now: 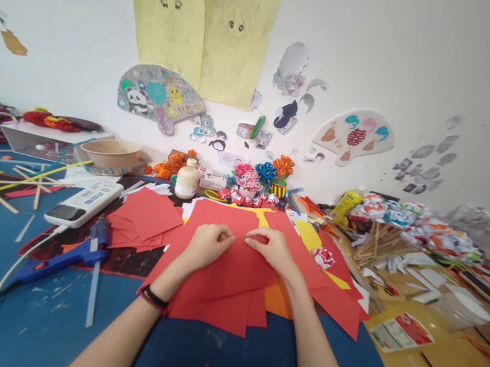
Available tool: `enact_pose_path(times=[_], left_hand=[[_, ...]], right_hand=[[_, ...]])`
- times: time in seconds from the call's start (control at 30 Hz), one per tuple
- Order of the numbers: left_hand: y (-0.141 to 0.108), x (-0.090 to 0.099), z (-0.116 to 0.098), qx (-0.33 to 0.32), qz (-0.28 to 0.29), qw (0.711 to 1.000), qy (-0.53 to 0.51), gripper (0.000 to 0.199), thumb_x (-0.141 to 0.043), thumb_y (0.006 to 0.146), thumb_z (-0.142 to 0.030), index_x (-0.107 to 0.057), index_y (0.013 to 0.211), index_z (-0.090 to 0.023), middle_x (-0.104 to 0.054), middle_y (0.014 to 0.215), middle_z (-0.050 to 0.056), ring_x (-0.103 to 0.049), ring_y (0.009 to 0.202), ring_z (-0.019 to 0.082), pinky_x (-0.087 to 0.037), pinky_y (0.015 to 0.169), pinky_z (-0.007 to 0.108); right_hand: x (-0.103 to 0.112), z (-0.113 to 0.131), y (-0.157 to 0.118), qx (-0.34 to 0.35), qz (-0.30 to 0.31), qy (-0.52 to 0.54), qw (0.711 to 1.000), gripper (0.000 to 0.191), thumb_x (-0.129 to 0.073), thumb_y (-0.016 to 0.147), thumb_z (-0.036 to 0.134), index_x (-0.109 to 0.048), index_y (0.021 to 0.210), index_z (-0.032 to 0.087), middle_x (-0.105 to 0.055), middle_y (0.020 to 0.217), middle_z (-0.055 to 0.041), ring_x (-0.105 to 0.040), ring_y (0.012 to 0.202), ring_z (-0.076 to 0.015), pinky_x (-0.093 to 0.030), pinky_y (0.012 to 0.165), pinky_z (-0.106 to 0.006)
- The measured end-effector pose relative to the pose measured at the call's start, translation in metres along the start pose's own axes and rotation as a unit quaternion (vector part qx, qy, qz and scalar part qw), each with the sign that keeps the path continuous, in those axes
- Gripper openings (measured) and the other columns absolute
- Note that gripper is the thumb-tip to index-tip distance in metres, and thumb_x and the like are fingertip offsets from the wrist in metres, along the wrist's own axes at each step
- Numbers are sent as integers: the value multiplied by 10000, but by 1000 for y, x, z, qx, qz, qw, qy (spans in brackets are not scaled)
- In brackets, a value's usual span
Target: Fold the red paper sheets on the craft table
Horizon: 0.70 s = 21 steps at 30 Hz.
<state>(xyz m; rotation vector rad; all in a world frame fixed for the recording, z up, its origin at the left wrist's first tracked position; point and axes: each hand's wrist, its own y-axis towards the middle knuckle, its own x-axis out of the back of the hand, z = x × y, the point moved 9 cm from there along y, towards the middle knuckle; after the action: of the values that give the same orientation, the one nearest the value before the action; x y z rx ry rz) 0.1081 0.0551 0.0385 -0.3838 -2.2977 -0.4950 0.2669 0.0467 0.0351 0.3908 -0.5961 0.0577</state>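
- Facing each other in the head view, the left hand [211, 244] and the right hand [272, 250] are bending over a large red sheet [218, 277], which is lying on other red sheets [230, 320] at the blue table [210, 364].
- Both thumbs are closing narrowly toward the forefingers; I cannot tell whether the tips are pinching the sheet.
- The step in hand is seemingly involving that sheet; the next move is probably calling for a fine fingertip grip with both hands.
- Leftward, red squares [156, 216] and a blue glue gun [99, 242] are lying near.
- Behind, a cream bottle [187, 181] is standing upright.
- Rightward, a red-and-white paper ball [323, 257] is resting.
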Motion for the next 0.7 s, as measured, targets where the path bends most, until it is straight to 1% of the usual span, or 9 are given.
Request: enact_pose_path(times=[0.07,0.13,0.33,0.57,0.7], left_hand=[[0,-1,1,0,3,1000,2,195,-504,811,-272,-658,735,-178,-657,695,23,-553,646,145,-322,596,224],[-1,-3,1,1,14,1000,5,183,-503,789,-251,-654,715,-179,-646,680,18,-543,637,141,-315,589,222],[-2,-10,-1,-9,66,997,-25,155,-496,716,-214,-622,635,-173,-582,617,-8,-495,617,124,-308,584,217],[-4,-12,-3,-16,97,992,-73,163,-474,703,-236,-585,613,-159,-505,590,-23,-443,601,115,-292,555,217],[-5,-8,-4,-19,99,991,-92,145,-476,685,-234,-513,568,-156,-423,565,-33,-378,581,103,-267,529,218]], right_hand=[[-4,2,-1,9,16,-32,999,139,-706,783,346,-725,763,210,-725,804,-24,-643,778,-191,-441,719,-293],[-5,0,-1,9,15,-51,999,123,-708,780,313,-714,718,207,-717,755,-16,-634,730,-183,-427,678,-286],[8,-6,2,25,-36,-89,995,77,-709,769,231,-717,696,211,-719,758,-29,-629,726,-189,-425,680,-292],[21,-1,1,63,-80,-141,985,113,-712,763,208,-701,653,230,-716,716,-19,-595,725,-199,-420,697,-314],[38,-9,-2,56,-113,-168,978,127,-672,780,223,-702,658,231,-713,714,-28,-594,729,-209,-423,694,-323]])
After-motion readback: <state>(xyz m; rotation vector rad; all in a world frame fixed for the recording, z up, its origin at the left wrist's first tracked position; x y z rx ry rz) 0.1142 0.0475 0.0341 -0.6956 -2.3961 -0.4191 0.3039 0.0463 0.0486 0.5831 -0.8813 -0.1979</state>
